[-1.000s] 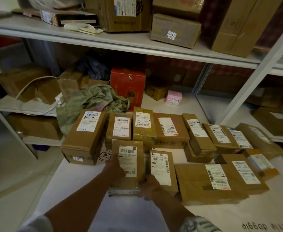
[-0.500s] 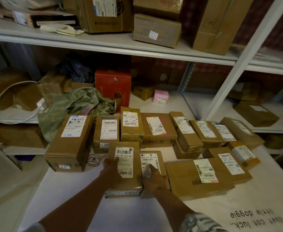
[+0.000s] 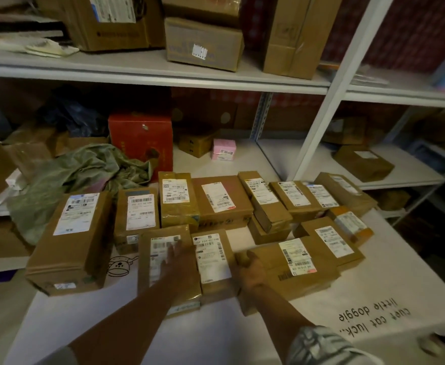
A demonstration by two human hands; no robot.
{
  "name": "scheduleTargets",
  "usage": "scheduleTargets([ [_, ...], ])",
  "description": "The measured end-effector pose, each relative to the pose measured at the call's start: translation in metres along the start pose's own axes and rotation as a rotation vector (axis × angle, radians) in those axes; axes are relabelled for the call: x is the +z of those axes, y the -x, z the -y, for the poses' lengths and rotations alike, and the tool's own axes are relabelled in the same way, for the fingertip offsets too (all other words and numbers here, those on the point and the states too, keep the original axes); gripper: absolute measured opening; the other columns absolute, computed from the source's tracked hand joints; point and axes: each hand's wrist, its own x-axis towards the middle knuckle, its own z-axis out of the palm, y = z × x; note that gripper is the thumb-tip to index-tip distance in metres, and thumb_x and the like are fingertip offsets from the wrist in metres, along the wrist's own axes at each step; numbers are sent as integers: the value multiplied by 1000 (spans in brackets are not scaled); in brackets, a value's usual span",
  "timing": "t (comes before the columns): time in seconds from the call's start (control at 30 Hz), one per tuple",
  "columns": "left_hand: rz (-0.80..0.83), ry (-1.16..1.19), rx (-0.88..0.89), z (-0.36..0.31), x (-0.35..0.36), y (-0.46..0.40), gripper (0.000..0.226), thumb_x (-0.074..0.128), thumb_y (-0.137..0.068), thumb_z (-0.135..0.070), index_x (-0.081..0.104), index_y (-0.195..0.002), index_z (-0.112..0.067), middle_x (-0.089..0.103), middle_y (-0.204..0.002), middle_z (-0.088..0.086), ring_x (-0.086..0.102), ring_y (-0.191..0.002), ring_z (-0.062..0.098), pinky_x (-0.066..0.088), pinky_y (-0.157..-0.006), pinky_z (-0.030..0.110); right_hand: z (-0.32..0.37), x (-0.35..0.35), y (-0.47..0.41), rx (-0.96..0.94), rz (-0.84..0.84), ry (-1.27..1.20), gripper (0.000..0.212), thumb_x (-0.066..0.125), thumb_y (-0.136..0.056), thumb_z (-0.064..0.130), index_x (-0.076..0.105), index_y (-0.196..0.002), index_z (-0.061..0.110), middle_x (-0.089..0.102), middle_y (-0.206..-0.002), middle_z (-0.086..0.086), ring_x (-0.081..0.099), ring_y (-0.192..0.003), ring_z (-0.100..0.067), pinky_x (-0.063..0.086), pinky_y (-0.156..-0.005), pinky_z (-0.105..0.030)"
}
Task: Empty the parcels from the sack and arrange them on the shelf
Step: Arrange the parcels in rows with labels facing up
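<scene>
Several brown labelled parcels lie in two rows on a white-covered surface (image 3: 216,338) in front of the shelf (image 3: 150,72). My left hand (image 3: 180,264) rests flat, fingers straight, on a front-row parcel (image 3: 158,259). Right beside it lies a narrower parcel (image 3: 213,262). My right hand (image 3: 250,270) grips the left end of a wide flat parcel (image 3: 295,267), fingers curled over its edge. The crumpled green sack (image 3: 79,180) lies at the back left, behind a large parcel (image 3: 71,241).
A red box (image 3: 142,138), a pink box (image 3: 224,150) and more cartons stand on the lower shelf. Big cartons (image 3: 203,43) fill the upper shelf. A white upright post (image 3: 329,101) divides the bays. Printed lettering (image 3: 374,314) marks the cover's right front.
My left hand has slid from the parcel's left side onto its top. My right hand has moved off the narrow parcel to the wide parcel's left end. The view shifted closer.
</scene>
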Motion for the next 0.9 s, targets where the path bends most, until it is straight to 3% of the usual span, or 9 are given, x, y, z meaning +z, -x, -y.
scheduleTargets([
  [0.07, 23, 4, 83, -24, 5, -6, 78, 58, -89, -25, 12, -151, -23, -1, -159, 11, -1, -148, 31, 18, -119, 48, 1, -21, 11, 17, -10, 27, 13, 55, -93, 28, 56, -102, 18, 62, -100, -5, 60, -102, -27, 51, -85, -37],
  [0.13, 44, 9, 132, -49, 10, -8, 77, 57, -90, -23, 11, -152, -25, -3, -160, 7, -2, -148, 28, 15, -120, 44, -4, -42, 10, 23, -3, 169, 33, 48, -97, 28, 49, -127, 13, 55, -124, -11, 52, -120, -30, 41, -102, -38],
  [0.2, 61, 16, 182, -72, 20, -10, 74, 57, -91, -22, 14, -151, -26, 2, -161, 5, 1, -149, 27, 17, -120, 44, -19, -61, -2, 35, -14, 243, 44, 49, -97, 25, 41, -138, 10, 46, -139, -11, 42, -132, -30, 31, -111, -36],
  [0.33, 105, -18, 243, -112, 34, -18, 78, 58, -89, -24, 11, -152, -26, 6, -160, 4, 6, -148, 26, 20, -119, 45, -39, -96, -32, 33, -36, 304, 49, 49, -96, 22, 38, -143, 14, 44, -143, -12, 42, -133, -31, 32, -112, -39],
  [0.47, 190, -49, 322, -143, 60, -23, 74, 61, -88, -32, 18, -148, -20, 23, -152, 3, 24, -142, 23, 26, -112, 28, -58, -130, -64, -13, 16, 438, 51, 49, -95, 34, 37, -143, 20, 44, -143, -10, 41, -132, -30, 33, -113, -42],
  [0.6, 244, -291, 252, -165, 89, -27, 102, 70, -77, -43, 2, -152, -25, -7, -158, 8, -7, -146, 36, 11, -118, 52, -83, -160, -95, 46, 237, 580, 79, 57, -91, 43, 10, -152, 25, 8, -158, -10, 9, -146, -32, 15, -118, -46],
  [0.7, 229, -370, 233, -172, 99, -36, 106, 69, -78, -42, -7, -151, -31, -14, -158, 7, -14, -145, 37, 8, -117, 57, -99, -166, -116, -56, 285, 728, 89, 63, -83, 51, 9, -151, 33, 3, -157, -8, 5, -145, -34, 17, -118, -50],
  [0.77, 218, -432, 224, -174, 98, -42, 98, 65, -84, -36, -6, -151, -33, -15, -159, 5, -15, -146, 36, 9, -115, 59, -92, -168, -125, -137, 302, 885, 92, 65, -77, 55, 10, -148, 34, 12, -150, -9, 14, -142, -38, 27, -114, -50],
  [0.9, 140, -435, 114, -172, 85, -57, 89, 64, -86, -19, 4, -152, -28, -5, -160, 4, -1, -147, 35, 23, -114, 56, -70, -173, -147, -265, 225, 776, 49, 58, -86, 44, 44, -131, 30, 55, -129, -2, 53, -118, -25, 47, -98, -39],
])
